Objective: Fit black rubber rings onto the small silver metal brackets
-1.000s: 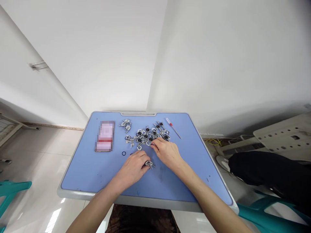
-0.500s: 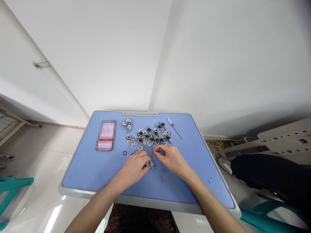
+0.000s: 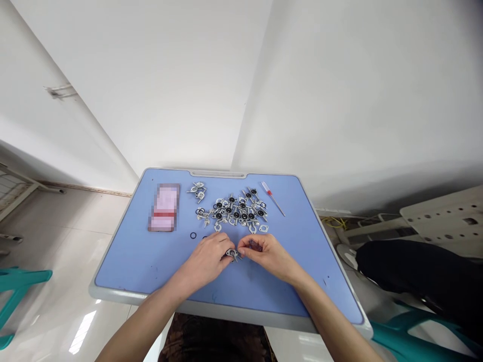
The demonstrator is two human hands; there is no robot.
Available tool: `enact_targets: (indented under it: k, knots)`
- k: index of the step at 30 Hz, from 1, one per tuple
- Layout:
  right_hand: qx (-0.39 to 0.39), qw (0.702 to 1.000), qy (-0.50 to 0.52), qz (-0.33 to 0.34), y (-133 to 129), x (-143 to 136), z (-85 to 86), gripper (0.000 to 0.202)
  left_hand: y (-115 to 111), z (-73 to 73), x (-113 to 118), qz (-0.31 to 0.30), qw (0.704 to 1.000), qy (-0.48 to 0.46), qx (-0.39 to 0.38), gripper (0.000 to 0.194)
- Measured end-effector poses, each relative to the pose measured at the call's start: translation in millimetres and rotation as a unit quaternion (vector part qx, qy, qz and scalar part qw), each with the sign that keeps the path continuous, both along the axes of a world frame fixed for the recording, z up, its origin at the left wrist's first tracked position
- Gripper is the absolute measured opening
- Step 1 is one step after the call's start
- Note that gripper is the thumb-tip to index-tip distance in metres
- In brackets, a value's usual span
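Left hand: closed on a small metal fitting with a flange, gripped between thumb and fingers low over the near-middle of the desk, its pins projecting toward the right hand. Right hand: thumb and forefinger pinched narrow at the fitting's right side; cannot tell whether anything is between the fingertips. Beyond both hands: pile of metal parts, many with black round caps. Loose flange plate at its near right edge. Smaller metal cluster farther back, left. Black O-ring left of pile; red-banded screwdriver right.
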State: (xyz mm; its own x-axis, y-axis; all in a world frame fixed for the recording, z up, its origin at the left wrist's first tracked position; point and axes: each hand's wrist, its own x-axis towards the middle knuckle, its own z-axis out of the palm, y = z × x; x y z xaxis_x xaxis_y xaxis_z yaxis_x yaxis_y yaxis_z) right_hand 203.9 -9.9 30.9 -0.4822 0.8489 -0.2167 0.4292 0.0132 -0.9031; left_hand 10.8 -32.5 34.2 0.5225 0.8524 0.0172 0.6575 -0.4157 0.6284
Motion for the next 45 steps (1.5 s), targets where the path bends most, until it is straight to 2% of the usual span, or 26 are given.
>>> enact_targets:
  k: [21,31,45]
  knots:
    - [-0.003,1.000,-0.018,0.020,3.3,-2.1,-5.1,0.013,-0.3,0.9,0.6,0.005,1.000,0.001,-0.001,0.005]
    - [-0.045,0.998,0.033,0.018,4.8,-3.4,-2.3,0.011,-0.7,4.6,0.3,0.003,1.000,-0.003,-0.011,0.005]
    - [-0.050,0.998,0.025,0.018,6.3,-5.1,-5.2,0.009,0.2,0.4,-0.1,0.000,1.000,-0.003,-0.001,0.004]
